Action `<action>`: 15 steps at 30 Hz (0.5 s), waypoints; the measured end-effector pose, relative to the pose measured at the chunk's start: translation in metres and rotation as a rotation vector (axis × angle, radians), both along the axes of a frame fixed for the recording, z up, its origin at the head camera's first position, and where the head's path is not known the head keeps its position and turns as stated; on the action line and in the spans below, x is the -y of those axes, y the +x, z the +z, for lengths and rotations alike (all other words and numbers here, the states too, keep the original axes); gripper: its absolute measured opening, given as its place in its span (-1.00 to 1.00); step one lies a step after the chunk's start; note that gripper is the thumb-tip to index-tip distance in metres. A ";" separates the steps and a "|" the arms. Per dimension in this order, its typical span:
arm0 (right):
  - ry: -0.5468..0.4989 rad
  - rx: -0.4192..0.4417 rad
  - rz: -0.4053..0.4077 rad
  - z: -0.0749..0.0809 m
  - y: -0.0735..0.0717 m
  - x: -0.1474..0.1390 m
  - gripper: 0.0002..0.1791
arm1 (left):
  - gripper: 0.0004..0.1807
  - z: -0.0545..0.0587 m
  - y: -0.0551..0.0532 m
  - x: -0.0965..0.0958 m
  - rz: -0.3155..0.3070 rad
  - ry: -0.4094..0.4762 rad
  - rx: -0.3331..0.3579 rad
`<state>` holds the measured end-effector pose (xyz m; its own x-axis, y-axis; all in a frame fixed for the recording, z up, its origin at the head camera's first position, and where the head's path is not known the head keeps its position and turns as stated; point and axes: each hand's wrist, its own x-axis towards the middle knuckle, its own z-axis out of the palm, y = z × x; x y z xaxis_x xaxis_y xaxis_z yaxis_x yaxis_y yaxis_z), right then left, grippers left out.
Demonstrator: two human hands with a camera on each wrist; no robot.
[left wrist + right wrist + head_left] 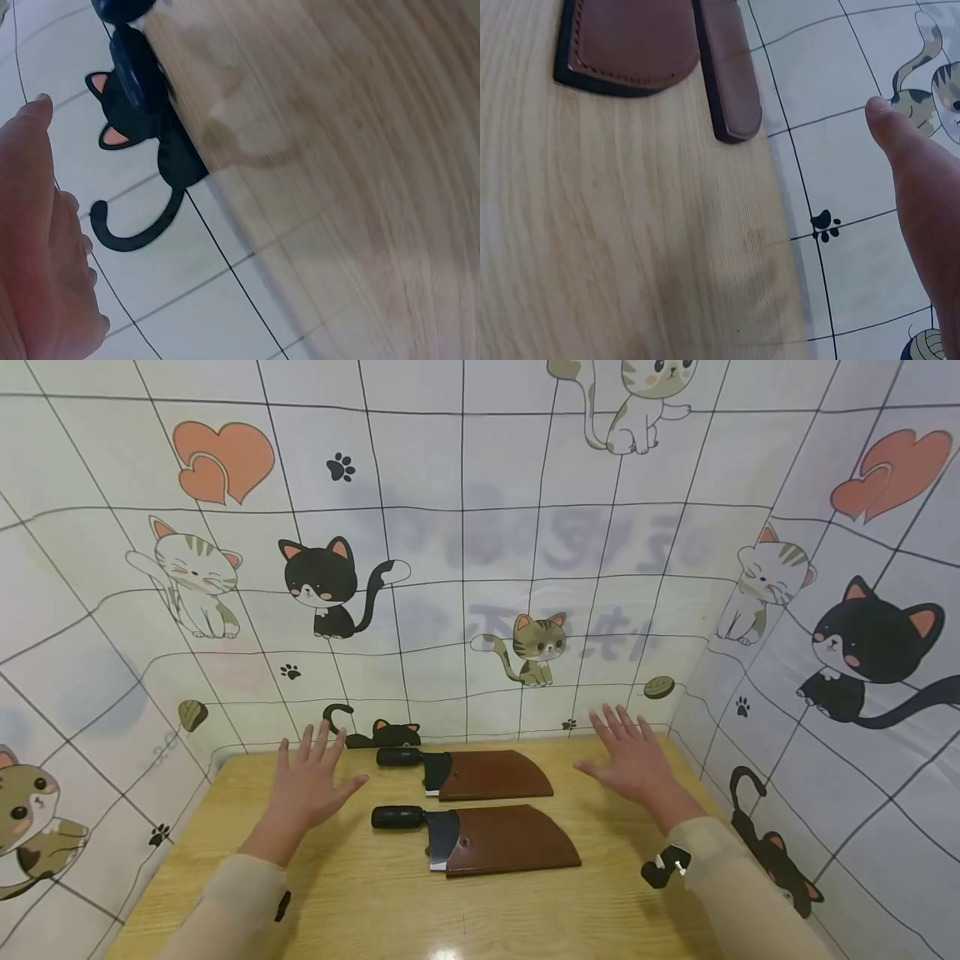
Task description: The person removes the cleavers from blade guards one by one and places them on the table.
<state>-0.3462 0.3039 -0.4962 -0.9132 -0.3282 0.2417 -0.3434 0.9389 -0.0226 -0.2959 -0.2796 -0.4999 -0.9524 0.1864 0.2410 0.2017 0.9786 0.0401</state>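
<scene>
Two cleavers lie flat on the wooden table, one behind the other, each with a black handle pointing left and a brown leather sheath over its blade. The front cleaver (513, 842) is nearer the camera; the back cleaver (495, 775) lies close to the wall. My left hand (307, 783), fingers spread and holding nothing, hovers left of the two handles. On the other side my right hand (630, 760) is spread likewise, right of the sheath tips. In the right wrist view both sheath (634, 45) ends show beyond the thumb.
The light wooden table (337, 902) meets walls on the left, back and right. A white grid-patterned covering (427, 560) with printed cats, hearts and paw marks hangs on them. A black strap device (663, 867) sits at the right wrist.
</scene>
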 end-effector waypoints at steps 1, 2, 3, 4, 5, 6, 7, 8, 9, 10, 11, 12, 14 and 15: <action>-0.001 -0.001 0.008 0.000 0.003 0.002 0.21 | 0.09 0.001 0.002 -0.003 -0.005 0.009 -0.003; -0.005 -0.002 0.016 0.000 0.005 0.004 0.21 | 0.09 0.001 0.003 -0.005 -0.013 0.014 -0.006; -0.007 -0.010 0.026 -0.001 0.007 0.005 0.21 | 0.09 0.000 0.004 -0.007 -0.019 0.010 -0.009; -0.017 -0.016 0.038 -0.001 0.010 0.007 0.21 | 0.09 -0.001 0.006 -0.009 -0.025 0.010 -0.014; -0.025 -0.020 0.050 -0.002 0.012 0.009 0.20 | 0.09 -0.002 0.007 -0.012 -0.029 0.005 -0.017; -0.038 -0.027 0.064 -0.003 0.014 0.012 0.19 | 0.09 -0.003 0.008 -0.014 -0.033 0.001 -0.026; -0.053 -0.035 0.078 -0.004 0.017 0.014 0.18 | 0.09 -0.004 0.009 -0.016 -0.039 -0.002 -0.037; -0.069 -0.043 0.093 -0.006 0.019 0.017 0.17 | 0.09 -0.006 0.009 -0.019 -0.047 -0.006 -0.045; -0.085 -0.051 0.111 -0.008 0.022 0.020 0.15 | 0.08 -0.008 0.009 -0.021 -0.056 -0.007 -0.054; -0.107 -0.050 0.124 -0.010 0.024 0.023 0.14 | 0.07 -0.010 0.009 -0.024 -0.069 -0.003 -0.061; -0.125 -0.050 0.139 -0.012 0.027 0.026 0.13 | 0.06 -0.011 0.009 -0.027 -0.081 0.000 -0.065; -0.139 -0.050 0.153 -0.015 0.029 0.030 0.12 | 0.05 -0.013 0.008 -0.031 -0.095 0.003 -0.069; -0.167 -0.038 0.180 -0.020 0.034 0.037 0.10 | 0.04 -0.016 0.008 -0.038 -0.122 0.008 -0.069; -0.177 -0.030 0.191 -0.022 0.037 0.041 0.10 | 0.02 -0.017 0.008 -0.041 -0.136 0.010 -0.073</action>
